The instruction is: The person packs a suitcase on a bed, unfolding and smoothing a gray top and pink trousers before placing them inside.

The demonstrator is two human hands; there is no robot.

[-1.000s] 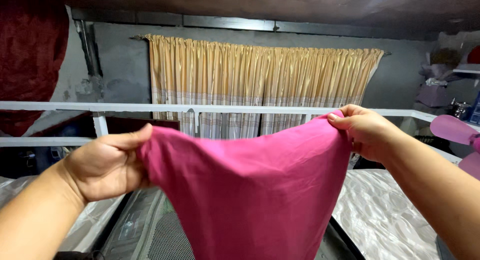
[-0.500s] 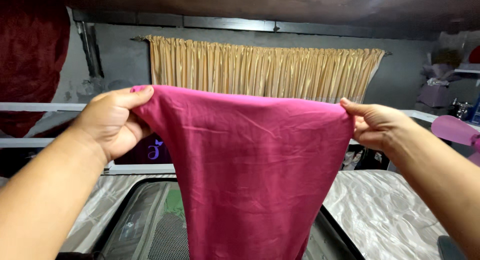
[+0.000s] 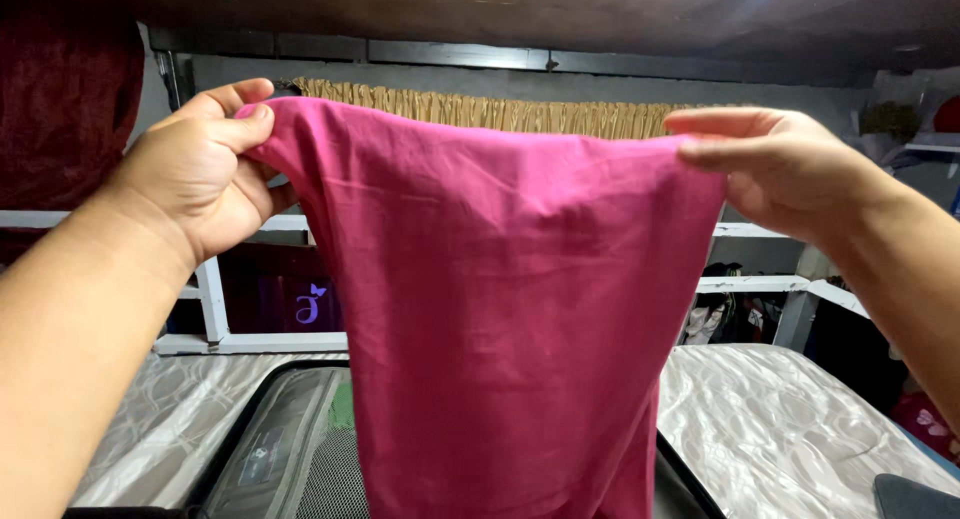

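Head view. The left hand [image 3: 195,174], at about 10 o'clock in the frame, pinches one top corner of a pink cloth [image 3: 500,309] between thumb and forefinger; the right hand [image 3: 775,169], at about 2 o'clock, pinches the other corner with its fingers closed on the hem. Compared with a second ago, both hands have risen from mid-frame to near the top, so the cloth's upper edge now hides most of the gold curtain [image 3: 480,109] and hangs stretched and nearly flat between them. The cloth's lower part drops past 6 o'clock, over an open dark suitcase [image 3: 275,449] lying on a pale patterned mattress [image 3: 770,429]. The lift appears to have spread the cloth for handling; it remains off the suitcase.
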